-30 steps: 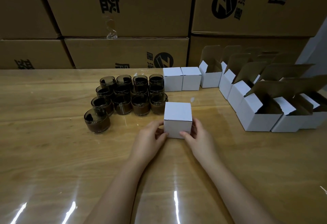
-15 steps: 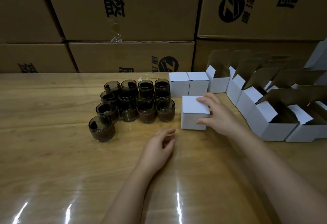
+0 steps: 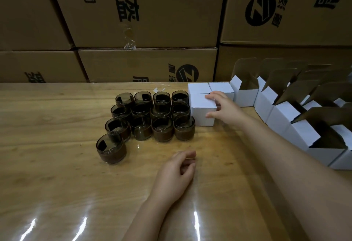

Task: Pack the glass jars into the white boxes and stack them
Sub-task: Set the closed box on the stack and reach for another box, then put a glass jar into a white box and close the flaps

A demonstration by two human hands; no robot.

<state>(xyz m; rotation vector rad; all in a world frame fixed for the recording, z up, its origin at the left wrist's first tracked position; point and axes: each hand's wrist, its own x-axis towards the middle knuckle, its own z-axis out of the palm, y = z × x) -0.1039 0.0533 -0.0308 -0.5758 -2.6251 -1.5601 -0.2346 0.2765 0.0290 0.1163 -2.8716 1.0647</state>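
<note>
My right hand (image 3: pixel 222 106) grips a closed white box (image 3: pixel 202 110) from its right side, fingers over the top and thumb on the front face. The box sits on the table directly in front of two closed white boxes (image 3: pixel 209 88) at the back. Several dark glass jars (image 3: pixel 152 115) stand in rows just left of the box; one jar (image 3: pixel 111 148) stands alone at the front left. My left hand (image 3: pixel 178 170) rests on the table with loosely curled fingers, holding nothing.
Several open white boxes (image 3: pixel 297 118) with raised brown flaps line the right side of the wooden table (image 3: pixel 57 174). Large brown cartons (image 3: pixel 148 21) are stacked like a wall behind the table.
My right hand has carried the closed box away from me, up against the two closed boxes at the back. My left hand let go of it and settled on the table.
</note>
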